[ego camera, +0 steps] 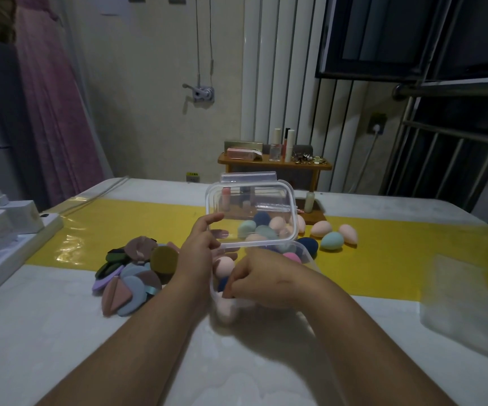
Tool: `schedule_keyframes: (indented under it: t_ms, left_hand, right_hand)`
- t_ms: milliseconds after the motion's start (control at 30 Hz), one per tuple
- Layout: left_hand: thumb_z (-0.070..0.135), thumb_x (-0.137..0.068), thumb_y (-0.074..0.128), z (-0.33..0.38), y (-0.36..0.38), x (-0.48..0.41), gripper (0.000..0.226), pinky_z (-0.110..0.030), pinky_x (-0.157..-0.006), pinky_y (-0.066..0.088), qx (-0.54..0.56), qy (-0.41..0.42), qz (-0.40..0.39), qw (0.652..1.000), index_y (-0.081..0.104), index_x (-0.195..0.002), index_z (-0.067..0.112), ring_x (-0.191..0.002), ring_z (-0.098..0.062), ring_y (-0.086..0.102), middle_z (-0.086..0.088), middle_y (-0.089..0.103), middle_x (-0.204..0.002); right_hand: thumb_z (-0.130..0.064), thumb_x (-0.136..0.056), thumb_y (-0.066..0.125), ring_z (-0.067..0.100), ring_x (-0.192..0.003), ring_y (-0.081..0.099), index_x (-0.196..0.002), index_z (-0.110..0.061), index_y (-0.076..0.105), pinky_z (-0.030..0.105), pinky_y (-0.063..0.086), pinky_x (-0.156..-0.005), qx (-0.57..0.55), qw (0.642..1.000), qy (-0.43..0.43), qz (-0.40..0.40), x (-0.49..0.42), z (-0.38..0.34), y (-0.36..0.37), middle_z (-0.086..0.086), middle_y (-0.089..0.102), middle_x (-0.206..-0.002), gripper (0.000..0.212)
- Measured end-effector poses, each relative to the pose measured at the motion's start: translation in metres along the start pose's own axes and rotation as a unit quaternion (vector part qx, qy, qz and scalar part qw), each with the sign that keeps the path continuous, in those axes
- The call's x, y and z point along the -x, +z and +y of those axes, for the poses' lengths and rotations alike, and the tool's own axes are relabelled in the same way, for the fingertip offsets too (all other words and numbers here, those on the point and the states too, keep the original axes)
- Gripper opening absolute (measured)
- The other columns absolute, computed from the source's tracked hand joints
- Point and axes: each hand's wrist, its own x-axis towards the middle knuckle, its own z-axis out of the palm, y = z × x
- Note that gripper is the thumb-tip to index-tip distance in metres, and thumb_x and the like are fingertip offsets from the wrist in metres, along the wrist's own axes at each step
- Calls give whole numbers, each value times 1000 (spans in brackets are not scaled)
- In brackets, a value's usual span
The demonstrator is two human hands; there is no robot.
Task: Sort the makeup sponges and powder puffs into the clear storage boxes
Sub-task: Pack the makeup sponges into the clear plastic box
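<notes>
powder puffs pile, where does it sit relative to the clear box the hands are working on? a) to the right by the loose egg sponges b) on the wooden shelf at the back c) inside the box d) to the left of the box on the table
d: the flat powder puffs lie heaped on the table left of the clear box, beside the left hand.

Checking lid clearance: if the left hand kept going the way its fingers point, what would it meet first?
The left hand already touches the raised clear lid at its left edge; pushing on would press into that lid. Depth beyond it is unclear.
</notes>
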Motion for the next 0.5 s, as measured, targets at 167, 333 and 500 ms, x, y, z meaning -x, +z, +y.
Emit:
schedule_keyframes:
  t_ms: [167, 333, 500]
  left_hand:
    - [-4, -79, 31, 0, -1, -1, 57, -35, -62, 50, 5, 2, 1, 1000, 70, -97, 33, -85, -31, 58, -14, 56, -105]
    - [1, -79, 33, -2, -3, 0, 55, -48, -77, 54, 1, -7, -8, 1000, 70, -100, 36, -101, -40, 58, -16, 55, -114]
    - [1, -83, 31, 0, -1, 2, 54, -40, -72, 52, 3, -6, 1, 1000, 69, -102, 34, -98, -42, 58, -14, 54, -113]
  right_hand:
    - [-16, -89, 57, 7, -91, 60, -91, -28, 80, 23, 50, -76, -36, 998, -27, 36, 3, 3, 0, -15, 70, -93, 26]
    - [-8, -86, 60, 3, -85, 61, -86, -27, 78, 15, 48, -68, -89, 986, -71, 121, 8, 6, -6, -13, 69, -87, 26]
    - [-1, -88, 52, 15, -84, 62, -75, -30, 69, 30, 53, -68, -171, 929, -31, 328, 7, 34, -27, -3, 69, -89, 36]
